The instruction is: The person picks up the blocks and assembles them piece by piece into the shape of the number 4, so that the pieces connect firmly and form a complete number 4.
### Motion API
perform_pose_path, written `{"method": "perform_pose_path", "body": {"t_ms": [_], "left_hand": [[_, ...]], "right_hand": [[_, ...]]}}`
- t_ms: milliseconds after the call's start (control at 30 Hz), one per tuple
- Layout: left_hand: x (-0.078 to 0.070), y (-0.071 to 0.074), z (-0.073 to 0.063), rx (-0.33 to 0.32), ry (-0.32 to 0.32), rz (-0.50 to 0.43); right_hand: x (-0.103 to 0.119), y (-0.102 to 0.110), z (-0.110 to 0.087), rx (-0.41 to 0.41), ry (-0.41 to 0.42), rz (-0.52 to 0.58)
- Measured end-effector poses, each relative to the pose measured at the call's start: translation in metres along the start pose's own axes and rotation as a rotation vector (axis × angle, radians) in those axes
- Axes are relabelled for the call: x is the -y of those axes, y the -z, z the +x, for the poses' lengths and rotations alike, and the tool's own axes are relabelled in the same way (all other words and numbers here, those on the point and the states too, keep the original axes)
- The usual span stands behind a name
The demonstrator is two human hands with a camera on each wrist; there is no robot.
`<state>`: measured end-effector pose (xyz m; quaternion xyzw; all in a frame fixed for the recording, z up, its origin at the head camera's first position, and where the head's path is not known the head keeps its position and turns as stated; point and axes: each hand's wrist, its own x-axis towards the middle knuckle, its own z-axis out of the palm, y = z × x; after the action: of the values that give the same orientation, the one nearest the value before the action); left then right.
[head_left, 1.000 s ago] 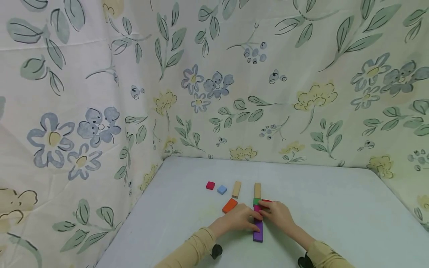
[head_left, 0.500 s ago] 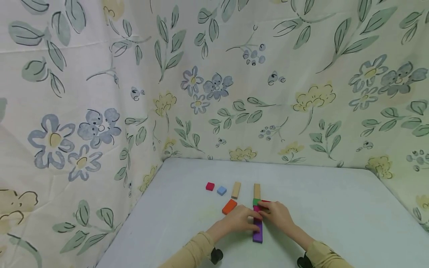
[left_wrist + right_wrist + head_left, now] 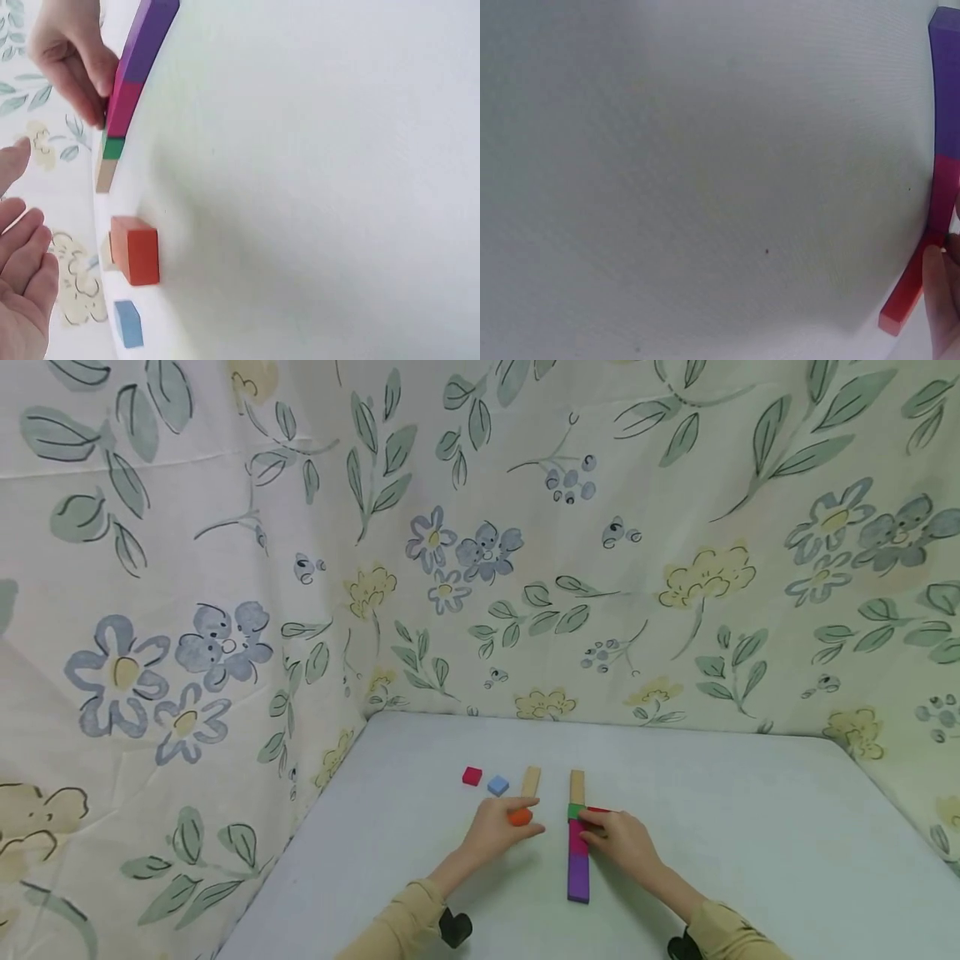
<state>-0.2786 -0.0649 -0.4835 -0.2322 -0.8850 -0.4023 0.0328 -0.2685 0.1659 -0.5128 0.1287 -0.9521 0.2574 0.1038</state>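
Observation:
My left hand (image 3: 491, 827) reaches over the orange block (image 3: 139, 251), thumb and fingers spread apart. In the left wrist view its fingers (image 3: 22, 247) are clear of that block. My right hand (image 3: 624, 842) rests at the right side of a row of blocks. Its thumb is at the pink block (image 3: 578, 839), its forefinger by the green block (image 3: 575, 811). The purple block (image 3: 578, 878) forms the near end of the row, a plain wooden block (image 3: 577, 787) the far end. A red block (image 3: 907, 289) slants off to the right, partly behind my forefinger.
Left of the row, a small red block (image 3: 472, 776), a light blue block (image 3: 498, 786) and another plain wooden block (image 3: 531, 781) lie loose on the white table (image 3: 750, 827). A flowered cloth (image 3: 480, 635) hangs behind and to the left.
My left hand has left the pink and purple blocks and moved left to the orange block, its fingers opening around it. My right hand stays at the row.

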Motion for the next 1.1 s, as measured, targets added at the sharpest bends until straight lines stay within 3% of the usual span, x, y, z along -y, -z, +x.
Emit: {"method": "perform_pose_path", "body": {"t_ms": [167,267,400,567,800,1100], "left_hand": [[0.014,0.006,-0.004,-0.106,0.058,-0.063],[0.023,0.003,-0.008,-0.127,0.082,-0.123],[0.035,-0.004,-0.014,-0.159,0.114,-0.163],[0.044,-0.017,-0.019,-0.245,0.115,-0.120],[0.042,-0.027,-0.021,-0.302,0.222,-0.154],[0.037,-0.032,-0.021,-0.343,0.250,-0.141]], "right_hand": [[0.000,0.004,-0.003,-0.040,0.076,0.010],[0.000,0.005,-0.004,-0.066,0.119,0.006],[-0.001,0.004,-0.002,-0.036,0.075,-0.008],[-0.001,0.002,-0.001,-0.008,0.025,-0.031],[-0.001,-0.002,-0.001,0.002,0.022,-0.035],[-0.001,-0.001,-0.001,-0.027,0.025,-0.028]]}}
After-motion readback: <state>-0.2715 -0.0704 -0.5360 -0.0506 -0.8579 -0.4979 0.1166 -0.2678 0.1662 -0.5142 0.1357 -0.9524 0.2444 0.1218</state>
